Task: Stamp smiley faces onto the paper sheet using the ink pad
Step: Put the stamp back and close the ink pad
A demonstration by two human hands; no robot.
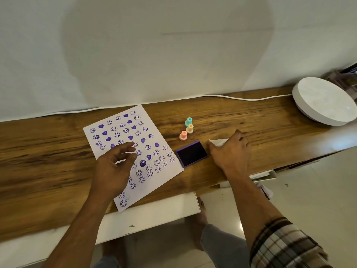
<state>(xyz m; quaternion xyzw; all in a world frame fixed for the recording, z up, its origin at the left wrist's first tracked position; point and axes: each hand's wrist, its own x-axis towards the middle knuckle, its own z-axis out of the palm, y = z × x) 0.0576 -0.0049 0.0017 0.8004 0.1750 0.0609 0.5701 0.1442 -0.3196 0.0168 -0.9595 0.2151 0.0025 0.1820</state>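
Paper sheet [133, 151] lay angled on tabletop [48, 167], mostly stamped. Left hand [114, 169] hovered loose above it, grasping nothing. Right hand [231, 151] pinned white lid [217, 141] beside uncovered ink pad [191, 154], probably to re-cover it.

Setting: domestic room, improvised craft desk. Evidence: wood-grain tabletop [231, 117] with white edging, pushed against a pale fabric backdrop [173, 45] at 12 o'clock; white cable [241, 97] trailing along the back edge; round white lamp-like disc [324, 101] at 2 o'clock; glossy light floor tiles [309, 190] at 4 o'clock; bare feet [197, 225] beneath the table at 6 o'clock.
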